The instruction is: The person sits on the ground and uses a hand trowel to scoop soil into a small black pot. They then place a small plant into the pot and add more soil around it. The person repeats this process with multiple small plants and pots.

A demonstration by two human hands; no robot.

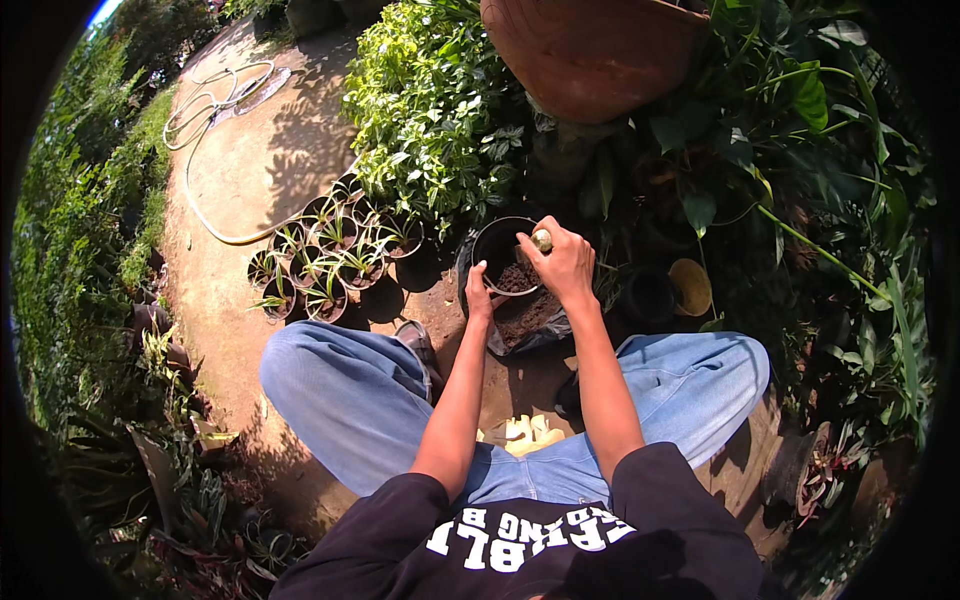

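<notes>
A dark round plant pot point(487, 238) with a pale rim is tilted over a black bag point(552, 335) of loose dark soil point(520, 318). My left hand point(478, 293) grips the pot's near-left side, thumb up along the rim. Some soil point(517, 277) lies inside the pot. On its right side, my right hand point(566, 262) is closed around a hand tool point(541, 240) with a rounded, brass-coloured handle end. The tool's working end is hidden, so I cannot tell its kind.
Several small potted spiky plants point(335, 250) stand left of the bag. A leafy bush point(430, 120) and a big terracotta pot point(595, 55) rise beyond. A yellowish pot point(690, 287) lies at right. A hose point(195, 190) loops over the ground. Yellow gloves point(530, 436), seemingly, lie between my legs.
</notes>
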